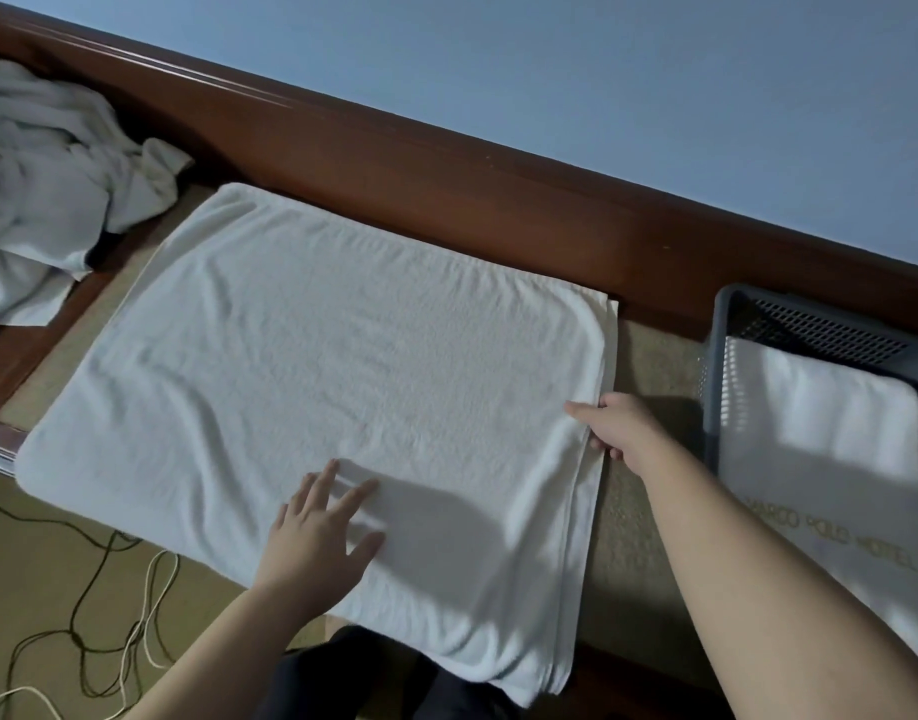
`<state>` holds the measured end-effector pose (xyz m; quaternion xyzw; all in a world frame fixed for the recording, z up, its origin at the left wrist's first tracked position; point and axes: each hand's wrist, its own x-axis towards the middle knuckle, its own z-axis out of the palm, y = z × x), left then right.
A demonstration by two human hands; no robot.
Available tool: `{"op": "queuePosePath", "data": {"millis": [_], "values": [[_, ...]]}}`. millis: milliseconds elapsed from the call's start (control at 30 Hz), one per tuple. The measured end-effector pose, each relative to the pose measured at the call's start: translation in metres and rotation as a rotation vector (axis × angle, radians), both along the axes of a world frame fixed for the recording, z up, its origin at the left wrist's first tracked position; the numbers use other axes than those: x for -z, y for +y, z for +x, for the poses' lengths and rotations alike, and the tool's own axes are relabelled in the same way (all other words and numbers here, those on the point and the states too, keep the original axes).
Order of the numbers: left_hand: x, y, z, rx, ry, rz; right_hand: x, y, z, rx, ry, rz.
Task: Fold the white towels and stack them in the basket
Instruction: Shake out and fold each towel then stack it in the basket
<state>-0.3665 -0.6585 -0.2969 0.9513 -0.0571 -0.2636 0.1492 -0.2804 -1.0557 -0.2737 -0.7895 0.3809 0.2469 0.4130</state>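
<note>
On towel, left hand lies spread; right hand pinches its edge.

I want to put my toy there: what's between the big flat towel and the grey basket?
Only a bare strip of tan woven mat, seen in the head view, between the flat white towel and the grey plastic basket.

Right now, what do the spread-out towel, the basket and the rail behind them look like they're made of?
Towel: soft terry cloth, judging by its nubby, matte surface. Basket: grey plastic, likely, with moulded perforated walls. Rail: dark reddish wood, apparently varnished, given its glossy streaks.
</note>
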Motion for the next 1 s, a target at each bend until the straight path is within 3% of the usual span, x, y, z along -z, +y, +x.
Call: {"op": "queuePosePath", "data": {"millis": [100,267,533,600,733,900,1000], "values": [[-0.002,0.025,0.0,-0.046,0.001,0.004,0.007,-0.001,-0.02,-0.087,0.101,0.032],[-0.016,0.077,0.012,-0.083,0.005,0.057,0.03,-0.001,-0.044,0.068,-0.063,-0.08],[-0.03,0.206,0.079,-0.187,-0.063,0.132,-0.001,0.031,-0.094,0.02,0.243,0.082],[-0.026,0.241,0.1,-0.19,-0.057,0.147,0.002,0.049,-0.112,0.106,0.212,0.039],[-0.016,0.285,0.13,-0.142,-0.038,0.174,0.013,0.086,-0.141,0.433,-0.034,-0.143],[0.0,0.309,0.145,-0.066,-0.016,0.173,0.016,0.117,-0.168,0.477,0.006,-0.121],[0.001,0.312,0.147,-0.084,-0.015,0.167,0.022,0.119,-0.187,0.526,-0.072,-0.248]]}}
